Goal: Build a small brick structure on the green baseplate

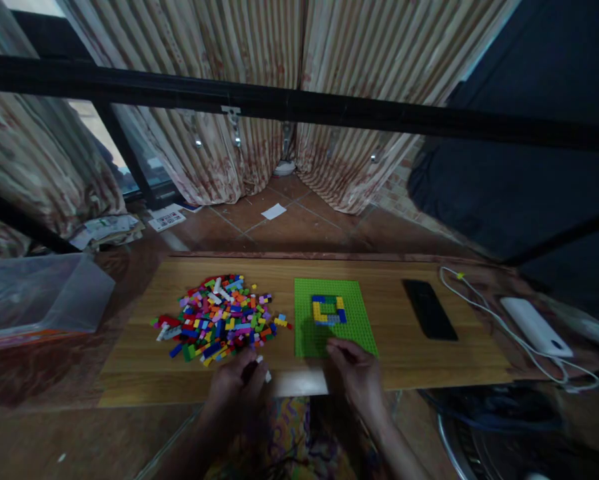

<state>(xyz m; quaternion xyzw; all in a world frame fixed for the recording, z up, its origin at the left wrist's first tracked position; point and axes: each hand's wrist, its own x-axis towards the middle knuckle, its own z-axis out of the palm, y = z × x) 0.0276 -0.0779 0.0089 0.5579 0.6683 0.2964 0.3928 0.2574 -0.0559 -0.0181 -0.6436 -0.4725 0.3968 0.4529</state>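
Note:
My left hand [234,379] is closed at the near edge of a heap of mixed-colour building bricks [224,317]. A white building brick [267,376] shows at its fingertips, partly hidden by the fingers. Over the near edge of a green studded baseplate [304,340], my right hand [355,368] has thumb and fingers pinched together. Whatever lies between them, if anything, is too small to make out. On the baseplate stands a square ring of yellow, blue, green and grey bricks [317,311], just beyond my right fingertips.
A black phone [430,310] lies on the wooden board [389,320] right of the baseplate. Farther right are a white power bank [535,325] and a white cable [499,317]. A clear plastic bin [44,293] stands at the left. A dark rail crosses beyond the board, before striped curtains.

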